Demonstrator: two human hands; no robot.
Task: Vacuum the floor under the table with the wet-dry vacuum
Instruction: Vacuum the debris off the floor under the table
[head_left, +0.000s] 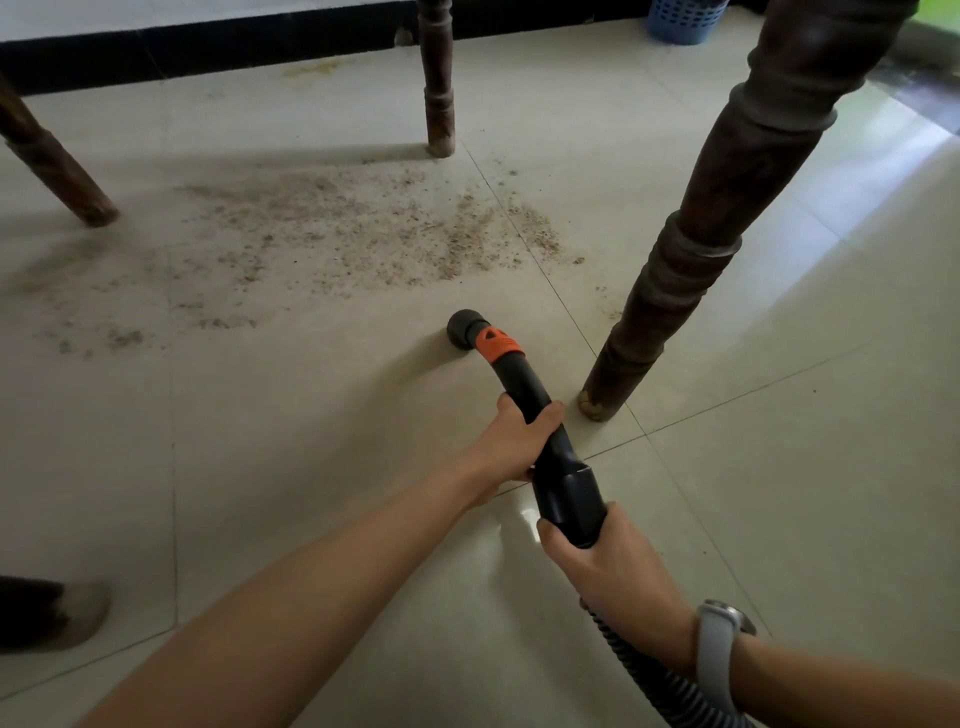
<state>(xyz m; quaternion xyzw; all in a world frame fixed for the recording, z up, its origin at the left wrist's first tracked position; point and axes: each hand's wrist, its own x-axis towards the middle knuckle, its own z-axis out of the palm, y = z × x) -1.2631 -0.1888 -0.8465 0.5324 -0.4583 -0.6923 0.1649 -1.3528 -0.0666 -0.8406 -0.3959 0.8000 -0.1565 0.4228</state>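
Both my left hand (511, 439) and right hand (618, 582) wrapped round black plastic vacuum wand (540, 415), round nozzle (464, 329) short of brown scattered grit (363, 228) on pale tile floor (311, 441): barely begun, I judge.

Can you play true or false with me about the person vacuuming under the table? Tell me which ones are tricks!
1. Both hands hold the vacuum wand. True: the left hand grips it farther forward, the right hand grips it nearer the hose.
2. The nozzle is in the middle of the dirt patch. False: it sits on clean tile just short of the dirt.
3. The collar behind the nozzle is green. False: it is orange.
4. A blue basket stands by the far wall. True.
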